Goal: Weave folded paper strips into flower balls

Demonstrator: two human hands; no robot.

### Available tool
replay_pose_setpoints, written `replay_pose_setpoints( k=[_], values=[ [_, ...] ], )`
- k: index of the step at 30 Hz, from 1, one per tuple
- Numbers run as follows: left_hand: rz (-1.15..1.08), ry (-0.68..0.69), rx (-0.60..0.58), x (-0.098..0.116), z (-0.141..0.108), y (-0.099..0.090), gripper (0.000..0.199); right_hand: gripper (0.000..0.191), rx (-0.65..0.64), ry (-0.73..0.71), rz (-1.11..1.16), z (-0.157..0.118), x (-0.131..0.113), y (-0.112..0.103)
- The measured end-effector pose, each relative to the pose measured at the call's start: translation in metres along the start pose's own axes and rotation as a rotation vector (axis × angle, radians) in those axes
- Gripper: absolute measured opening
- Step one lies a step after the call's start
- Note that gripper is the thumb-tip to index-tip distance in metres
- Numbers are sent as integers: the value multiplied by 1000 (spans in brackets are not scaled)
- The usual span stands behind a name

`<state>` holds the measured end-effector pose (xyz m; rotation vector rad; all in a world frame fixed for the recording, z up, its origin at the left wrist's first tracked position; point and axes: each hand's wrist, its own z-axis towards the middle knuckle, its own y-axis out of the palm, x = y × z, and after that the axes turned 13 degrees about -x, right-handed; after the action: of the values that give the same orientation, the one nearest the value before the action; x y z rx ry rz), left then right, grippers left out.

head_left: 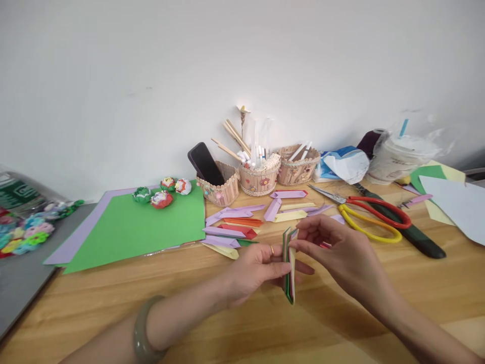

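A stack of folded paper strips [289,285], with green, yellow and pink edges, stands upright between my two hands. My left hand [259,268] pinches it around the middle, thumb in front and fingers behind. At its upper right edge, my right hand [333,250] has thumb and index finger closed on the top end. Several folded paper pieces [226,232] in purple, yellow, red and orange lie on the table just beyond my hands.
Green paper [151,227] bears small paper flowers [161,199] at left. Craft-stick baskets [259,181], one holding a phone [205,164], line the wall. Scissors [369,205], a dark-handled tool [422,241], a lidded cup [397,156] and paper sheets [454,202] lie right. Crocheted pieces [34,230] sit far left.
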<state>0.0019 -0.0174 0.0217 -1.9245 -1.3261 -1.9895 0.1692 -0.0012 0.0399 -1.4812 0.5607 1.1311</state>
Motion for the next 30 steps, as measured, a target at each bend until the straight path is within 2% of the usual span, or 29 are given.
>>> replay_pose_setpoints(
  k=[4,8,16,24,30],
  values=[
    [31,14,41,3,-2,5,29,22,1,-66,-137,0,1,0],
    [52,22,99,4,-4,9,27,21,-1,-102,-130,1,3,1],
    [-26,49,36,-3,-4,6,33,26,-141,-71,116,9,8,-3],
    [-72,23,-10,-5,-4,5,31,26,-290,-38,262,12,0,-11],
    [-80,6,-34,-4,-4,5,33,23,-269,-74,236,13,-2,-11]
  ],
)
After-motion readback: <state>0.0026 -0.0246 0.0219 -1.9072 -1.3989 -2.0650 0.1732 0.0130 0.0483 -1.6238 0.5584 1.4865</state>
